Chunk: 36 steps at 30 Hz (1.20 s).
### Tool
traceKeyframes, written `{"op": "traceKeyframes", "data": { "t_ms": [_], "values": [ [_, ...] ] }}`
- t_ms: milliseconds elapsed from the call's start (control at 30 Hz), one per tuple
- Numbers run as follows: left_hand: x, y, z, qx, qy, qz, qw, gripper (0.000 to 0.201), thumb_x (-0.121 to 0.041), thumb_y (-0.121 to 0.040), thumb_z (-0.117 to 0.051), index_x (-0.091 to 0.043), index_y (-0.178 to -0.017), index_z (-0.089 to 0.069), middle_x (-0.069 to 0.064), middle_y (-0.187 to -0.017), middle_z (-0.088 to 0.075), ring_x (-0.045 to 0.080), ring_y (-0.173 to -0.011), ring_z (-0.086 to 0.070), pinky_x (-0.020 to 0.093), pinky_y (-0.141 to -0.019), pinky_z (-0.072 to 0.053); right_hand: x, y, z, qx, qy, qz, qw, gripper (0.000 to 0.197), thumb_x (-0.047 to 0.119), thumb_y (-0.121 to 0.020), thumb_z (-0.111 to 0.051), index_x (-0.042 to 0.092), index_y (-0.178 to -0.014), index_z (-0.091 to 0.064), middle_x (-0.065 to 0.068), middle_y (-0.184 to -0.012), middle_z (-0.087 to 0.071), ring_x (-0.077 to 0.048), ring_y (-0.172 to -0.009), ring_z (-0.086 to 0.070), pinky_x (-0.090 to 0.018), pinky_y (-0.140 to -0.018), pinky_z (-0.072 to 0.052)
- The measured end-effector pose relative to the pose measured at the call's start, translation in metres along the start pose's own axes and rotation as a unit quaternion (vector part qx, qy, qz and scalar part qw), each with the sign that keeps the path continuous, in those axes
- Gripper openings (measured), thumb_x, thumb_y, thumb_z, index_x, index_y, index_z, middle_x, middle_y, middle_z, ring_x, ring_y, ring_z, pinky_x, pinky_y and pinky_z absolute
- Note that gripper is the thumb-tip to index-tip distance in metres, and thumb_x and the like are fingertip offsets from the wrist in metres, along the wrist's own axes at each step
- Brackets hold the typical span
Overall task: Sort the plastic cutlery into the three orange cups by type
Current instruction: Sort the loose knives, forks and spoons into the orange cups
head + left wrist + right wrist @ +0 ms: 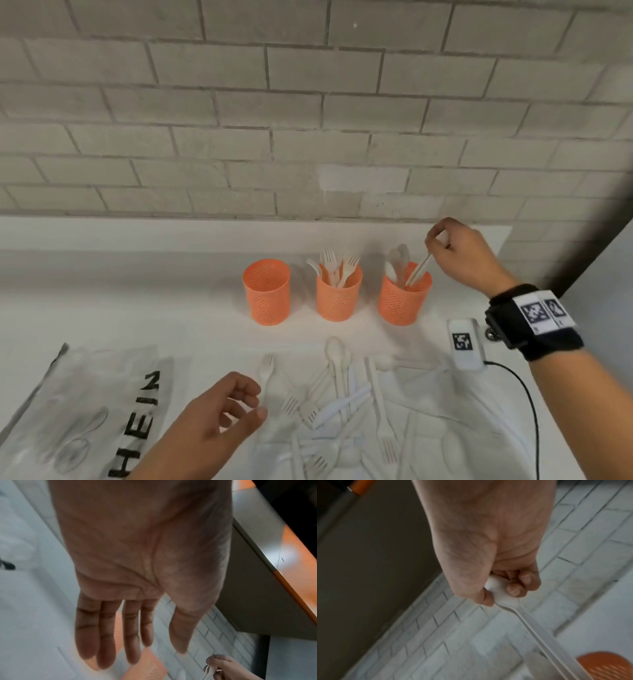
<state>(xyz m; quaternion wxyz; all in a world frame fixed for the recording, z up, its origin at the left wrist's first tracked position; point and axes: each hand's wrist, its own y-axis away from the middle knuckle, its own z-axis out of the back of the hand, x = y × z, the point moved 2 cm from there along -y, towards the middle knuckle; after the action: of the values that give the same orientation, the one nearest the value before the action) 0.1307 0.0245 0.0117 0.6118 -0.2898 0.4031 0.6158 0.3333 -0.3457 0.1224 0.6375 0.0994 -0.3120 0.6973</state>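
Three orange mesh cups stand in a row on the white table. The left cup looks empty, the middle cup holds forks and the right cup holds spoons. My right hand is above the right cup and pinches the broad end of a white spoon, whose handle slants down into that cup. In the right wrist view, thumb and fingers curl round the spoon. My left hand hovers with nothing in it at the left edge of the loose cutlery pile, beside a fork.
A clear plastic bag with black letters lies flat at the front left. A white box with a marker and its black cable sit right of the pile. A brick wall rises behind the cups.
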Motion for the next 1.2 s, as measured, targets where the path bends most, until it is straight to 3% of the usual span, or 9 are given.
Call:
{"op": "traceKeyframes", "data": {
  "t_ms": [233, 400, 467, 567, 700, 867, 933, 1067, 1200],
  "values": [
    [0.033, 0.017, -0.004, 0.043, -0.129, 0.033, 0.990, 0.037, -0.052, -0.075, -0.074, -0.047, -0.104, -0.051, -0.020, -0.113, -0.059, 0.003, -0.101, -0.059, 0.010, -0.079, -0.046, -0.021, 0.011, -0.051, 0.088, 0.030, -0.050, 0.994, 0.045, 0.017, -0.087, -0.066, 0.007, -0.128, -0.050, -0.017, -0.127, -0.053, -0.030, -0.106, -0.057, -0.029, -0.080, -0.043],
    [0.027, 0.015, -0.006, 0.067, -0.149, -0.018, 0.986, 0.062, -0.075, -0.050, -0.064, -0.060, -0.107, -0.047, -0.028, -0.121, -0.046, -0.006, -0.111, -0.049, 0.013, -0.092, -0.037, 0.000, 0.069, -0.061, 0.023, -0.019, 0.120, 0.992, 0.028, 0.014, -0.088, -0.067, 0.024, -0.110, -0.054, 0.006, -0.108, -0.052, -0.007, -0.082, -0.048, -0.022, -0.079, -0.036],
    [0.021, 0.012, -0.020, 0.120, -0.256, -0.087, 0.955, 0.065, -0.077, -0.052, -0.063, -0.077, -0.109, -0.032, -0.029, -0.124, -0.040, -0.005, -0.113, -0.047, 0.013, -0.095, -0.034, 0.004, 0.103, -0.076, 0.181, -0.010, 0.165, 0.969, 0.030, 0.015, -0.089, -0.065, 0.034, -0.110, -0.052, 0.013, -0.106, -0.054, 0.002, -0.085, -0.049, -0.020, -0.079, -0.038],
    [0.017, 0.006, -0.046, 0.191, -0.418, -0.172, 0.871, 0.059, -0.074, -0.057, -0.051, -0.065, -0.114, -0.040, -0.018, -0.117, -0.047, 0.001, -0.102, -0.050, 0.011, -0.077, -0.047, -0.001, 0.141, -0.101, 0.346, 0.039, 0.204, 0.915, 0.038, 0.024, -0.091, -0.062, 0.031, -0.127, -0.051, 0.013, -0.126, -0.051, -0.006, -0.111, -0.045, -0.023, -0.097, -0.038],
    [0.010, 0.005, -0.076, 0.256, -0.465, -0.294, 0.795, 0.034, -0.049, -0.076, -0.057, -0.061, -0.107, -0.051, -0.019, -0.110, -0.057, 0.002, -0.094, -0.040, 0.010, -0.073, -0.051, -0.005, 0.164, -0.126, 0.393, 0.091, 0.280, 0.871, 0.055, 0.020, -0.091, -0.059, 0.026, -0.142, -0.041, 0.006, -0.142, -0.043, -0.016, -0.126, -0.036, -0.027, -0.106, -0.028],
    [0.004, -0.011, -0.085, 0.265, -0.513, -0.311, 0.755, 0.023, -0.060, -0.064, -0.057, -0.050, -0.084, -0.062, -0.022, -0.089, -0.057, 0.002, -0.086, -0.034, 0.017, -0.075, -0.030, 0.005, 0.166, -0.145, 0.352, 0.166, 0.321, 0.863, 0.048, 0.001, -0.091, -0.051, 0.015, -0.136, -0.046, -0.006, -0.124, -0.052, -0.027, -0.111, -0.046, -0.034, -0.090, -0.032],
    [0.002, -0.015, -0.083, 0.249, -0.490, -0.323, 0.770, 0.024, -0.059, -0.065, -0.065, -0.045, -0.085, -0.060, -0.022, -0.085, -0.057, 0.001, -0.086, -0.038, 0.019, -0.078, -0.028, 0.005, 0.162, -0.148, 0.342, 0.166, 0.326, 0.866, 0.047, -0.009, -0.085, -0.048, 0.013, -0.126, -0.051, -0.006, -0.116, -0.054, -0.028, -0.103, -0.050, -0.032, -0.082, -0.031],
    [-0.012, -0.016, -0.061, 0.205, -0.303, -0.253, 0.896, 0.011, -0.037, -0.095, -0.057, -0.032, -0.105, -0.057, -0.012, -0.107, -0.062, 0.007, -0.101, -0.055, 0.013, -0.088, -0.032, 0.009, 0.149, -0.135, 0.317, 0.132, 0.291, 0.893, 0.038, -0.008, -0.085, -0.045, 0.014, -0.115, -0.051, -0.002, -0.110, -0.050, -0.023, -0.092, -0.050, -0.031, -0.081, -0.036],
    [-0.008, -0.018, -0.043, 0.142, -0.166, -0.150, 0.964, 0.014, -0.028, -0.102, -0.045, -0.039, -0.094, -0.042, -0.027, -0.088, -0.057, -0.009, -0.079, -0.052, 0.014, -0.076, -0.044, 0.009, 0.136, -0.106, 0.285, 0.034, 0.199, 0.937, 0.009, 0.008, -0.097, -0.042, 0.017, -0.098, -0.043, 0.001, -0.093, -0.045, -0.020, -0.075, -0.048, -0.038, -0.069, -0.044]
  ]
}}
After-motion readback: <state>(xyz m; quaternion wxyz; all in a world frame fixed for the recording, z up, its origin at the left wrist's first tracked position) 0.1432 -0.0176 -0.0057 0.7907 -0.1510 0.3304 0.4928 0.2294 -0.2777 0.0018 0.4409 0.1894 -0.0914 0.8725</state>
